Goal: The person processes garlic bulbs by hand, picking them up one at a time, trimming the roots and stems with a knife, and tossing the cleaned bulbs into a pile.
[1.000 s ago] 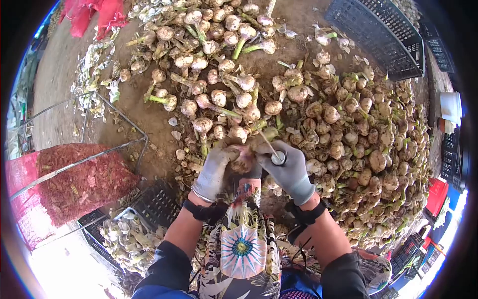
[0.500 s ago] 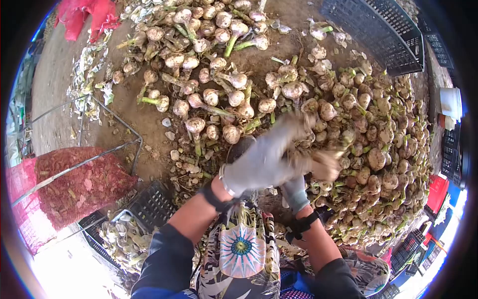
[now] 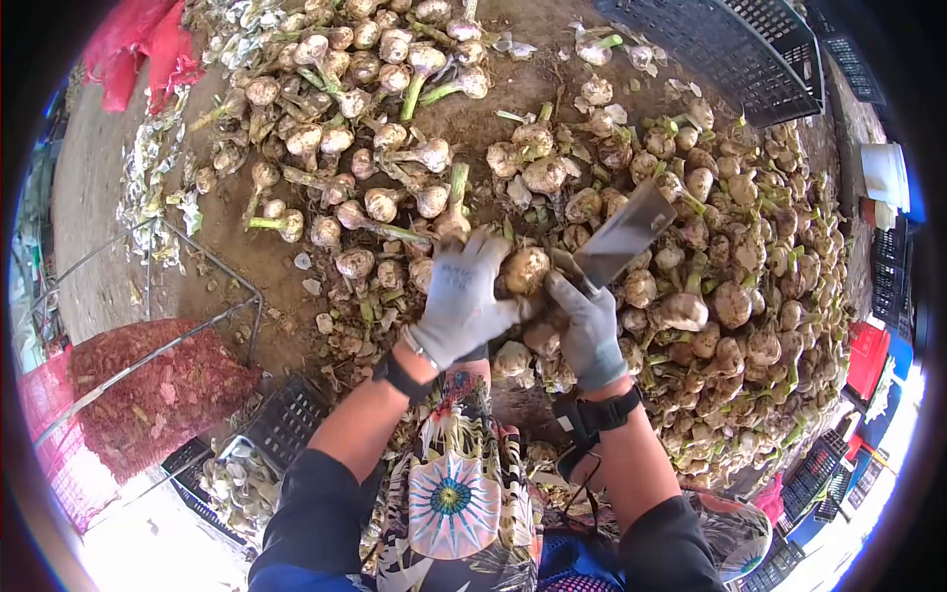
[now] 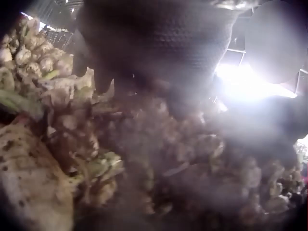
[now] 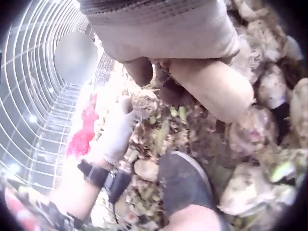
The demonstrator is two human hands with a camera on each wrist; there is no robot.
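Both hands wear pale grey gloves and nearly meet over the heaps in the head view. My left hand [image 3: 462, 301] has its thumb and fingers around a soil-stained garlic bulb [image 3: 526, 271], whose stem side faces right. In the right wrist view the same left hand [image 5: 118, 130] reaches toward bulbs. My right hand [image 3: 592, 331] grips a cleaver [image 3: 626, 237], its broad rectangular blade pointing up and right, close to the bulb. The palm side of the right hand and the cleaver's handle are hidden. The left wrist view is dark and hazy, with the glove [image 4: 159, 43] across its top.
Untrimmed garlic [image 3: 335, 138] with long stems lies at the upper left. A large heap of garlic [image 3: 750, 306] spreads on the right. A black crate [image 3: 720, 59] stands at the back right, a red mesh sack [image 3: 158, 395] at the left, beside a metal frame [image 3: 212, 242].
The left hand crossed to the right heap with a blurred bulb, then came back left and holds a bulb again. The cleaver's blade now shows broadside. The view has shifted slightly right.
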